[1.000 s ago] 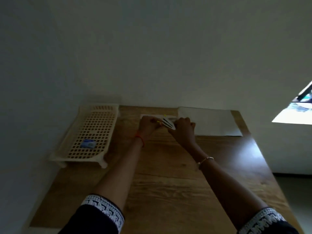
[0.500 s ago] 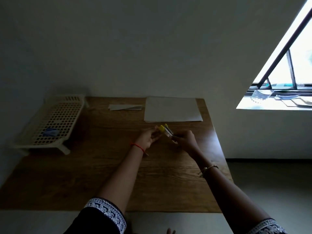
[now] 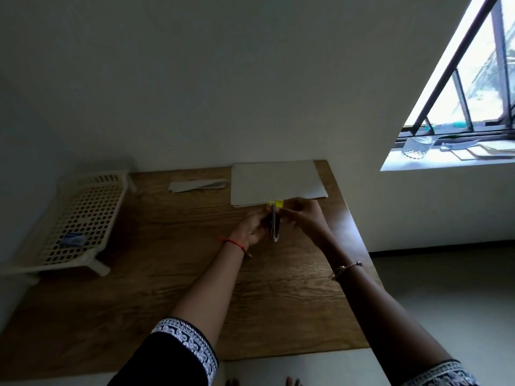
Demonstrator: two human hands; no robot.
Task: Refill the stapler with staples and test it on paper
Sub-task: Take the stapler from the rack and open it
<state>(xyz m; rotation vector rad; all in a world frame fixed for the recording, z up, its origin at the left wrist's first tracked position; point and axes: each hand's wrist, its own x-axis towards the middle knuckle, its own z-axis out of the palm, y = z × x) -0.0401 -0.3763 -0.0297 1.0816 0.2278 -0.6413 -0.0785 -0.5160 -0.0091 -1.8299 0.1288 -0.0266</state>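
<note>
I hold a small yellow and black stapler (image 3: 274,222) above the wooden table (image 3: 156,288), its length pointing away from me and its yellow end up at the far side. My left hand (image 3: 250,228) grips its left side. My right hand (image 3: 303,218) pinches it from the right near the yellow end. Just beyond the hands lies a stack of white paper (image 3: 277,182). A small blue box (image 3: 73,239), possibly staples, lies in the cream plastic basket (image 3: 92,196) at the far left.
A folded strip of paper (image 3: 196,185) lies at the table's back edge between the basket and the stack. A white wall stands behind the table. At the right is a window sill (image 3: 446,157) with a glass and papers. Floor lies right of the table.
Both hands drew the stapler back from the far edge towards me, then turned it so it points lengthwise away from me. The camera view swung right, bringing the window in.
</note>
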